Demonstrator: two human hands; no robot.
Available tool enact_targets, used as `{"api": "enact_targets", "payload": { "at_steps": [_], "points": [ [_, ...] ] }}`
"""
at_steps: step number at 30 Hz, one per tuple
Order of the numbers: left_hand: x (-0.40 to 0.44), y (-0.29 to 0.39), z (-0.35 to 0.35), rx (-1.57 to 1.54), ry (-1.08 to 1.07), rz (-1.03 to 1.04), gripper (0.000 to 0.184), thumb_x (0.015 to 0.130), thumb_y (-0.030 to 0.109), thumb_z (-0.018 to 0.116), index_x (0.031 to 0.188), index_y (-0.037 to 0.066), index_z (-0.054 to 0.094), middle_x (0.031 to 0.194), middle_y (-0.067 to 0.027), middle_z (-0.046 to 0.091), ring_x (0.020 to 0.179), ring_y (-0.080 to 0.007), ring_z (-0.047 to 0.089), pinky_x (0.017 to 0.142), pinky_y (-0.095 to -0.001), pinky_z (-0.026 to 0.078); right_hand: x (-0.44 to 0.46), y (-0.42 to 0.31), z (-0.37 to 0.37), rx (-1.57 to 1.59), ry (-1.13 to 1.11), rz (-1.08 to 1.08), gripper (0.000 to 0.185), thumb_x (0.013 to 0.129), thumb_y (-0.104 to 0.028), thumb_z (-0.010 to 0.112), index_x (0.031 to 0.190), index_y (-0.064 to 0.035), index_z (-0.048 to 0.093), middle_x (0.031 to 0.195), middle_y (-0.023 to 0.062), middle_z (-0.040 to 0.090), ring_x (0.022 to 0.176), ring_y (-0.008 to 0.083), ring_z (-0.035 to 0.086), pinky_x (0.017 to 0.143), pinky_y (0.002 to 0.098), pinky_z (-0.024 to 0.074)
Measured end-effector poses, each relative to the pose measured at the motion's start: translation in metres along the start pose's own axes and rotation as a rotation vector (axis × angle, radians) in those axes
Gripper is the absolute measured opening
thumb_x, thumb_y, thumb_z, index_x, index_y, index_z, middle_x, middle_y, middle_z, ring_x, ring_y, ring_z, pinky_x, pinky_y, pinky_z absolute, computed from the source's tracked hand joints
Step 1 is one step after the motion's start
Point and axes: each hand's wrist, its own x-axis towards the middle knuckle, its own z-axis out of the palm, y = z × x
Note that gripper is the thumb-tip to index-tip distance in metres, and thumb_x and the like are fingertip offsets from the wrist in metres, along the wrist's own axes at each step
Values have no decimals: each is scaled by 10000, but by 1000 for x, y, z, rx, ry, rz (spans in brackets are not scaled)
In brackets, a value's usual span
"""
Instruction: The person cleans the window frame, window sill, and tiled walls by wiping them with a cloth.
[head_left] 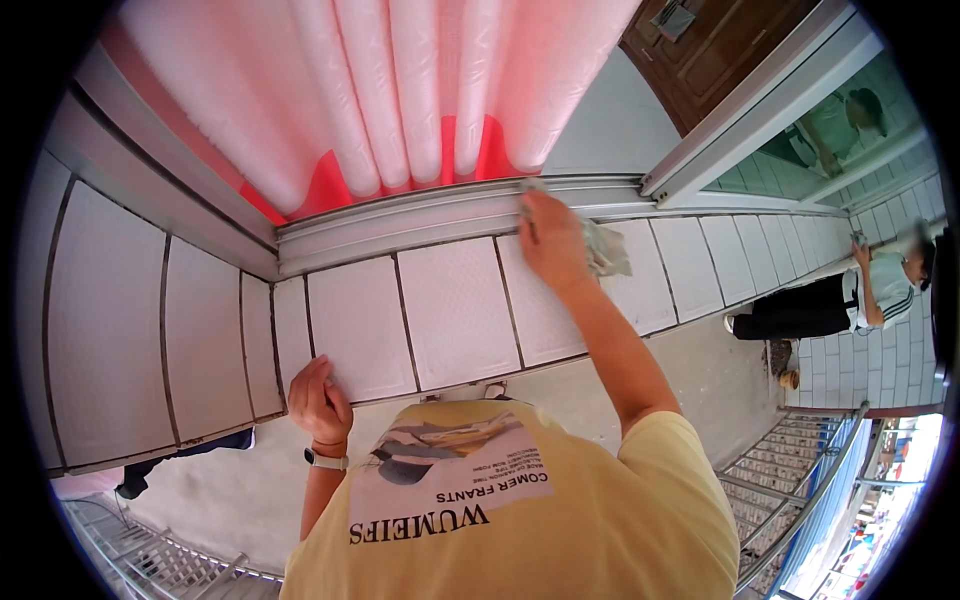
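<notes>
A greyish-green cloth [607,249] is bunched in my right hand [552,238], with its loose end hanging over the white sill tiles. The fingers press the cloth's front part against the metal window track [460,196]. My left hand [320,400], with a watch on its wrist, rests at the near edge of the tiled sill [358,325], its fingers curled. Whether anything lies under those fingers cannot be made out.
Pink curtains [400,90] hang behind the track. A sliding window frame [750,100] stands at the right. Another person [880,290] stands farther right beside a tiled wall. Metal railings [800,490] run along the lower right and lower left.
</notes>
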Motion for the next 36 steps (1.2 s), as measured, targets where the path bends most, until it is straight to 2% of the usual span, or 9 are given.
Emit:
{"api": "enact_targets", "payload": {
  "at_steps": [8, 13, 16, 18, 20, 25, 29, 31, 36],
  "points": [
    [-9, -15, 5, 15, 16, 44, 236, 707, -2, 499, 901, -11, 632, 930, -158, 660, 819, -325, 638, 724, -397, 523, -18, 83, -24, -218, 88, 173, 261, 821, -98, 577, 1073, -38, 545, 984, 164, 583, 948, 342, 553, 847, 418, 442],
    [23, 8, -15, -9, -147, -133, 161, 751, 13, 587, 904, 36, 632, 852, -142, 627, 797, -324, 579, 719, -394, 483, -1, 19, -34, -356, -74, -13, 380, 846, -147, 581, 1204, -32, 532, 1223, 178, 542, 1182, 351, 472, 986, 415, 379],
    [55, 27, -22, 190, -462, 30, 148, 772, 179, 638, 870, 80, 588, 757, -69, 567, 715, -273, 561, 616, -394, 451, 18, -88, -52, 386, -272, 69, 363, 854, -132, 574, 1201, -33, 545, 1195, 155, 579, 1171, 327, 503, 976, 403, 393],
    [66, 37, -15, 213, -524, 67, 147, 791, 217, 621, 877, 105, 583, 764, -51, 578, 727, -248, 571, 633, -381, 451, 20, -150, -63, 702, -412, -71, 329, 862, -106, 552, 1180, -23, 558, 1151, 137, 613, 1116, 306, 556, 970, 388, 400],
    [84, 53, -17, 305, -910, 242, 147, 821, 231, 585, 897, 106, 570, 788, -39, 575, 729, -212, 564, 642, -362, 446, 31, -192, -72, 912, -448, -486, 329, 831, -62, 549, 1156, -15, 568, 1132, 133, 621, 1086, 296, 574, 972, 397, 395],
    [103, 76, -37, 14, -1032, 392, 178, 810, 230, 577, 943, 114, 605, 881, -32, 582, 805, -207, 568, 692, -372, 442, 23, -246, -59, 1162, -135, -843, 324, 767, -59, 580, 1087, -7, 578, 1080, 120, 646, 1096, 336, 550, 940, 461, 397],
    [86, 76, -24, 250, -1043, 450, 235, 784, 236, 614, 988, 131, 662, 964, -49, 611, 885, -236, 602, 765, -405, 458, 24, -244, -69, 1086, -368, -869, 293, 844, -93, 535, 1119, 6, 546, 1013, 146, 668, 1135, 358, 513, 939, 463, 391],
    [86, 79, -22, 329, -1044, 474, 267, 770, 240, 632, 1011, 139, 690, 1006, -57, 626, 926, -251, 619, 801, -422, 466, 25, -235, -86, 1531, -187, -567, 335, 925, -126, 460, 1227, 19, 447, 982, 180, 674, 1195, 364, 465, 945, 469, 395],
    [84, 91, -16, 493, -1070, 538, 228, 696, 202, 672, 892, 93, 715, 909, -53, 638, 837, -246, 639, 709, -417, 487, 30, -212, -112, 1208, -286, -441, 432, 972, -144, 391, 1360, 6, 275, 1024, 183, 670, 1240, 370, 426, 993, 480, 363]
  ]
}}
